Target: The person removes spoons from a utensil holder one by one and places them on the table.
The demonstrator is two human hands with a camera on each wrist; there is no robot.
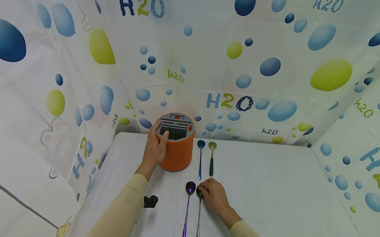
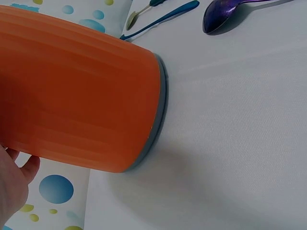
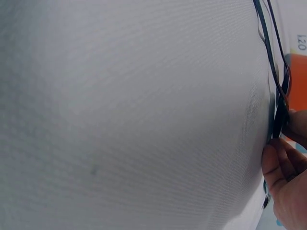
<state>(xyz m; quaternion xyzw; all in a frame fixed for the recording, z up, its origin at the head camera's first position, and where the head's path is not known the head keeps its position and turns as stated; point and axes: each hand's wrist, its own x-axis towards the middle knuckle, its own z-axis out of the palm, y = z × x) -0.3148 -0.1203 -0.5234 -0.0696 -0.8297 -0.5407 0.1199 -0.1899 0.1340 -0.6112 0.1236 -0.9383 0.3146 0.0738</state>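
Holding the orange container (image 1: 177, 155), at 11 o'clock from the silver spoon (image 1: 199, 221), my left grip (image 1: 154, 150) curls at its top edge, likely for steadiness; my right grip (image 1: 214, 195), nearly closed, pinches that spoon's bowl, probably for control. Purple spoon (image 1: 186, 214) beside, 9 o'clock.

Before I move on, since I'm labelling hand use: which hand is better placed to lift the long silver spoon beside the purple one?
Probably the right hand: it pinches the long silver spoon at the bowl end, while the left hand holds the orange container, farther away.
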